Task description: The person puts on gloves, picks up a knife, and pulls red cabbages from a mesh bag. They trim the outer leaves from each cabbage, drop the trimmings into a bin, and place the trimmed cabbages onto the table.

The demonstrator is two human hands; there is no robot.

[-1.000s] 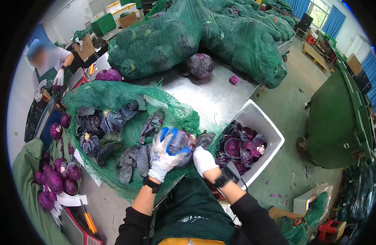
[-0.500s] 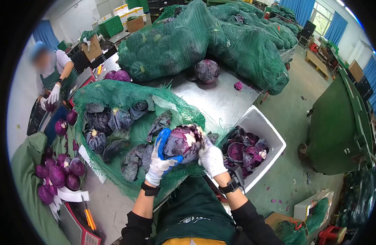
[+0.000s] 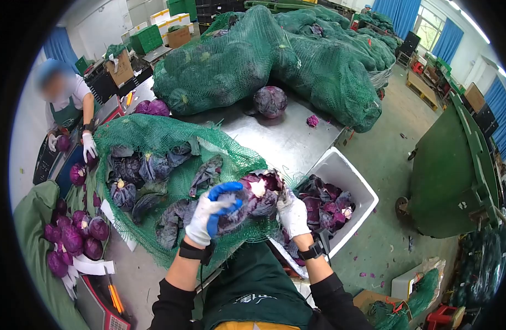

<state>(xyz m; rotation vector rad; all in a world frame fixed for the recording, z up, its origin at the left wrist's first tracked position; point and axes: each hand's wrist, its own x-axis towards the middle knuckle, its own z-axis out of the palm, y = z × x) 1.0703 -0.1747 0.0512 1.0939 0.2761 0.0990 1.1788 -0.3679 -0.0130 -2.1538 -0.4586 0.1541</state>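
Note:
A red cabbage (image 3: pixel 262 203), its pale cut stem facing up, is held above the edge of an open green net bag (image 3: pixel 209 135). My right hand (image 3: pixel 292 214), in a white glove, grips the cabbage's right side. On its left, my left hand (image 3: pixel 208 212), in a white glove with blue palm and fingers, is closed round a dark outer leaf (image 3: pixel 231 214); motion blurs the fingers somewhat. Inside the net lie several unpeeled cabbages (image 3: pixel 154 166) and loose dark leaves (image 3: pixel 207 173).
A white foam box (image 3: pixel 366 192) of purple leaves stands at right. Filled net bags (image 3: pixel 220 71) and a single cabbage (image 3: pixel 270 102) lie on the metal table (image 3: pixel 247 129). Peeled cabbages (image 3: pixel 72 239) sit at left, where a co-worker (image 3: pixel 69 104) handles cabbages. A green wheeled bin (image 3: pixel 451 170) stands right.
My left hand has shifted left off the cabbage's side, with a dark leaf in its fingers. The cabbage has moved slightly right. The co-worker's hands have moved apart.

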